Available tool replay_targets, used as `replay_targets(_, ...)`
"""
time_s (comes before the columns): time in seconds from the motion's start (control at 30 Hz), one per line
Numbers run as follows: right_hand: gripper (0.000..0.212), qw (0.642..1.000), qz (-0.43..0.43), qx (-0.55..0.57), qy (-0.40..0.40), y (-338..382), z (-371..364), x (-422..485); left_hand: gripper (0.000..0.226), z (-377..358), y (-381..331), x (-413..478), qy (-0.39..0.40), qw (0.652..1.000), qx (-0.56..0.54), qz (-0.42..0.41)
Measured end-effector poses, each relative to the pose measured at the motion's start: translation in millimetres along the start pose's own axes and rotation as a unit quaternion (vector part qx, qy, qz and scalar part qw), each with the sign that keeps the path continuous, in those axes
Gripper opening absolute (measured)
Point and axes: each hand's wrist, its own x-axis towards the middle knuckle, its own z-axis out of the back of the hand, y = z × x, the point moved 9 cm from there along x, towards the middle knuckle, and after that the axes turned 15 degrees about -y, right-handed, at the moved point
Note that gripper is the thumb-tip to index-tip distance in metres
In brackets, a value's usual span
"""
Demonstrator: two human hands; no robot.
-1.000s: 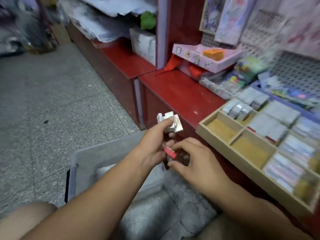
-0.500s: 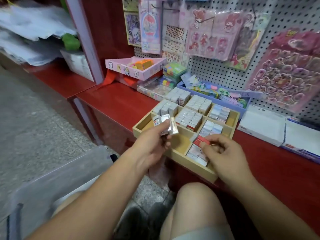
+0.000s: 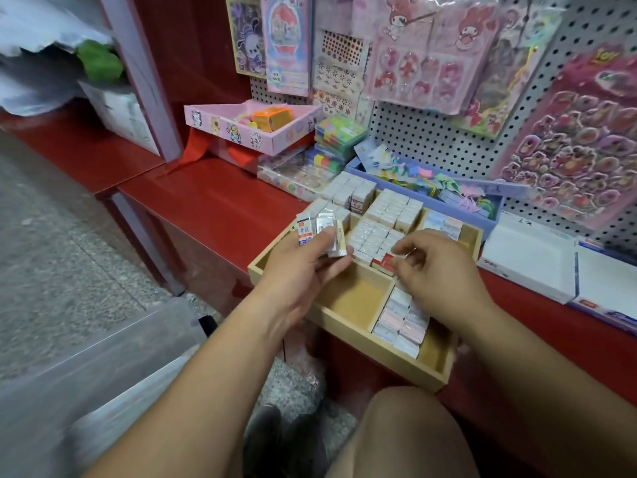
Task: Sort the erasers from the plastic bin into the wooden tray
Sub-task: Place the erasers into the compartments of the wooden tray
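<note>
Roughly three erasers (image 3: 322, 232) in left hand (image 3: 296, 274); right hand (image 3: 434, 270) pinches one red eraser (image 3: 383, 262).

Left grip (image 3: 303, 270) clutches several erasers (image 3: 320, 232) above the wooden tray's (image 3: 379, 353) left end; right grip (image 3: 437, 270), fingers curled, pinches a red-labelled eraser (image 3: 383, 262) over the tray's middle.

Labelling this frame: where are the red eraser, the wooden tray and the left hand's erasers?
red eraser (image 3: 382, 262): head view, red wrapper.
wooden tray (image 3: 386, 351): head view, front wall.
left hand's erasers (image 3: 305, 232): head view, blue-printed wrapper.
</note>
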Motion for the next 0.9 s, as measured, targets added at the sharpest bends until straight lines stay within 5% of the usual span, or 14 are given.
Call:
replay_targets(0.57, 0.012, 0.975, 0.156, -0.156, -0.010, 3.4, -33.7, -12.0, 0.005, -17.6, -6.9, 22.2, 0.013, 0.997, 0.077, -0.029)
replay_targets(0.67, 0.015, 0.995, 0.053, -0.090, 0.007, -2.8, -26.6, 0.0, 0.003, -15.9, -8.1, 27.0, 0.029, 0.995, 0.087, -0.043)
replay_targets(0.73, 0.014, 0.995, -0.078, 0.060, -0.012, -3.4, -15.4, 11.6, 0.005, -17.4, -7.6, 27.8, 0.047, 0.994, 0.088, -0.041)
replay_targets(0.9, 0.013, 0.918, -0.234, 0.309, 0.078, 17.5, -35.4, 28.1, 0.023, -20.5, -7.7, 28.9, 0.103, 0.986, 0.114, -0.060)
